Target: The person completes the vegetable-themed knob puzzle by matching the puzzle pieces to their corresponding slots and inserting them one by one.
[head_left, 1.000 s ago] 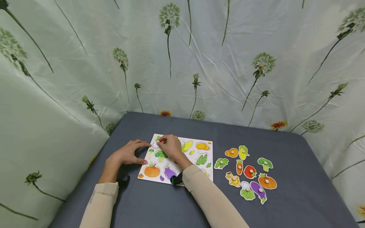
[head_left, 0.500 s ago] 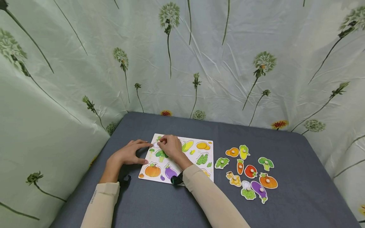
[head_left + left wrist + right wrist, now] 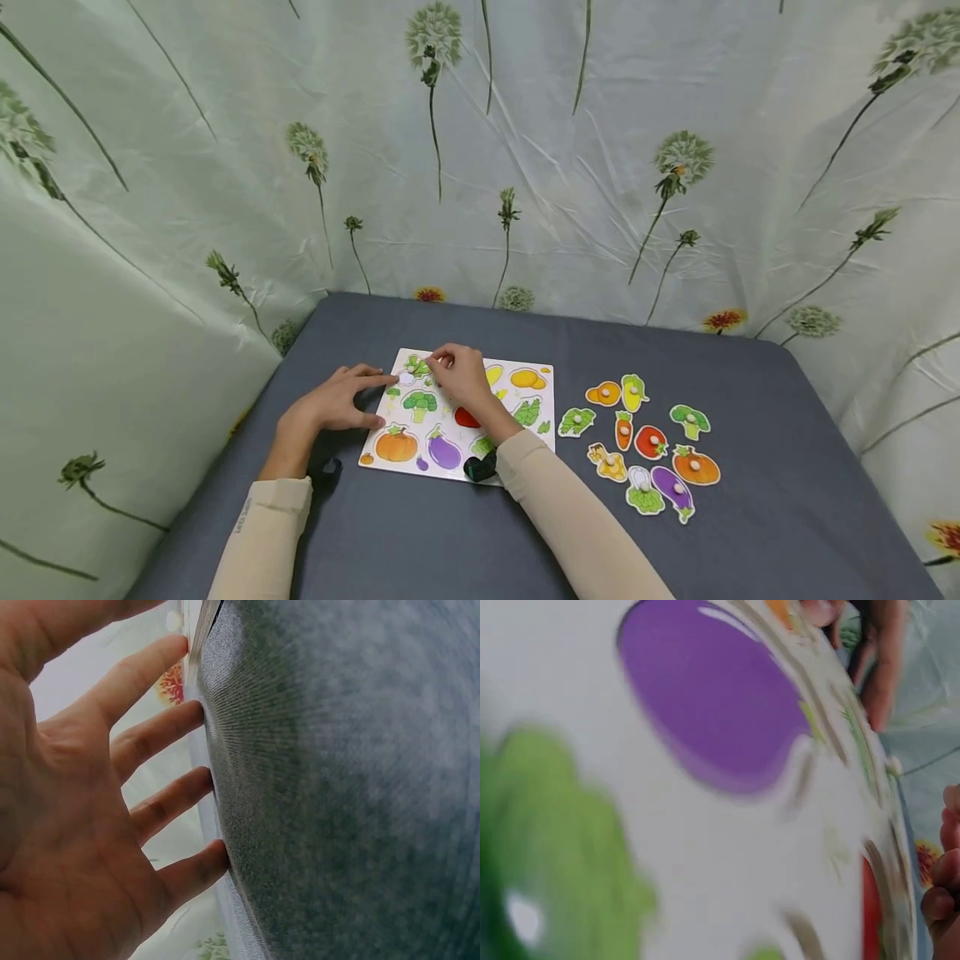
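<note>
A white puzzle board [image 3: 453,429] printed with vegetables lies on the grey table. At its upper left sits a white-and-green root vegetable puzzle piece [image 3: 407,378], its small knob showing. My right hand [image 3: 462,379] hovers just right of that piece, fingers loosely bent, with nothing visible between them. In the right wrist view, the curled fingers [image 3: 941,859] appear at the right edge, apart from the knob. My left hand [image 3: 337,402] spreads along the board's left edge, index fingertip and thumb touching it; the left wrist view shows its other fingers [image 3: 169,802] extended to the table.
Several knobbed vegetable pieces lie right of the board, among them a tomato [image 3: 651,442], a pumpkin [image 3: 696,465], an eggplant [image 3: 672,492] and a broccoli [image 3: 690,422]. A flower-printed curtain [image 3: 480,167] hangs behind the grey table [image 3: 420,533].
My right hand has let go of the root vegetable piece and moved slightly right and up, uncovering its knob. My left hand stays at the board's edge.
</note>
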Motion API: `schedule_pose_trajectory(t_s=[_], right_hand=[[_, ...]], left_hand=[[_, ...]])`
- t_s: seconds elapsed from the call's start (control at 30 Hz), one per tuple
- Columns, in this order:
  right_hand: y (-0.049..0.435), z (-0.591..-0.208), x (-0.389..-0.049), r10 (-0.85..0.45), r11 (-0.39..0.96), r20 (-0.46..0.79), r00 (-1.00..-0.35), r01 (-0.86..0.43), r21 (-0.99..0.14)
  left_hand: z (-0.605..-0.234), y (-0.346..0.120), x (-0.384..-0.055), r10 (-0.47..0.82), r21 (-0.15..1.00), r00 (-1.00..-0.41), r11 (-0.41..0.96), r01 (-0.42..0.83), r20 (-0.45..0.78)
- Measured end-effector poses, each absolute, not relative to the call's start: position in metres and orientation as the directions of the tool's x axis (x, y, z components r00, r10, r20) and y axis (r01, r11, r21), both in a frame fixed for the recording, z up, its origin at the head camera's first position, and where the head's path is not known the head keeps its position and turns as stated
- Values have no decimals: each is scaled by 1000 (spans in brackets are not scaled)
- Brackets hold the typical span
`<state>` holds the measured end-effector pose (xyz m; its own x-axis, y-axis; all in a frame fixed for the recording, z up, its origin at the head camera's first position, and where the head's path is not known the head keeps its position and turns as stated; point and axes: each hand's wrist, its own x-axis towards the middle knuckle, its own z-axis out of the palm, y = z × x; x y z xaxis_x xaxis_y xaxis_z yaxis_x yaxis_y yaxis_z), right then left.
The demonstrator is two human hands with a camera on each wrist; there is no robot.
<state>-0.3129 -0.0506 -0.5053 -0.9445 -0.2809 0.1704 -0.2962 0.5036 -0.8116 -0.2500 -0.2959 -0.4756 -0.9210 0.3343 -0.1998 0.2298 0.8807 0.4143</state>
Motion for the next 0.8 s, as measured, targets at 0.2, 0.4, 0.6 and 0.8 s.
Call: schedule_pose_trajectory(t_s=[0.2,0.4,0.6,0.8], right_hand=[[-23,-496,-313,-272,530,153,-950,-281,-800],[2,-493,-309,-281,551,175,-943,-309,-775],[31,-491,-304,-288,566,203,-936,-338,-752],[66,-484,-299,-261,583,216,-941,-332,-742]], left_hand=[[-476,-297,-253,353,400,-916,880,255,-192],[-474,-299,-251,363,403,-914,876,267,-182],[-473,-298,-251,369,397,-910,876,273,-189],[-475,-296,-252,379,398,-905,873,281,-193]])
